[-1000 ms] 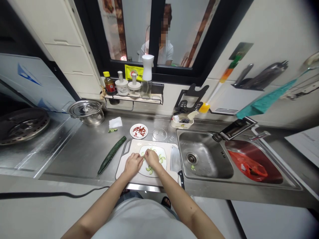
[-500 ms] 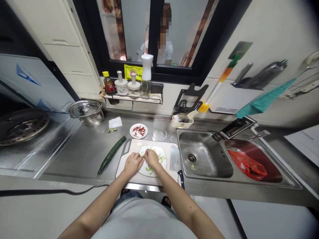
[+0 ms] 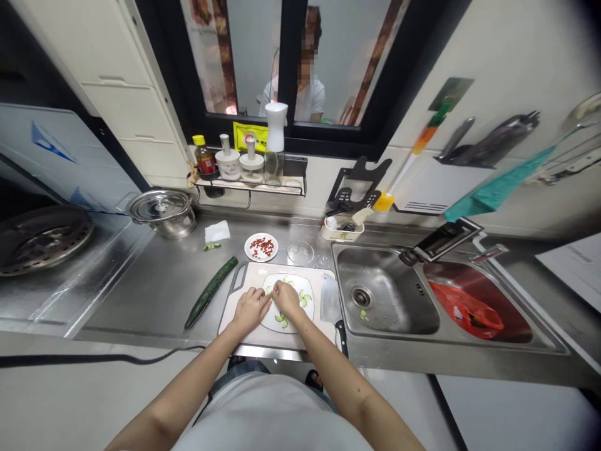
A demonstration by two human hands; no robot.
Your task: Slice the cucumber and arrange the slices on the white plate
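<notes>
One whole cucumber (image 3: 211, 292), two white plates (image 3: 271, 321) (image 3: 270, 259)

Cutting board (image 3: 253, 272): pale pinkish beige, grey handle. On it: white plate (image 3: 268, 322), cucumber slices (image 3: 281, 320) light green with darker green edges, knife (image 3: 330, 297) with silver-grey blade and black handle. Left of board: whole cucumber (image 3: 211, 293), dark green. Just beyond board: white dish (image 3: 248, 254), brick-red bits (image 3: 261, 246). Well beyond board: bottle (image 3: 205, 161) with yellow cap, red label; bright yellow packet (image 3: 243, 136); black window frame (image 3: 375, 138). Right of board: steel-grey sink (image 3: 394, 297), red-orange bag (image 3: 464, 307). Beyond board to the right: teal cloth (image 3: 502, 183). Far left of board: whitish panel (image 3: 79, 131), blue triangles.
</notes>
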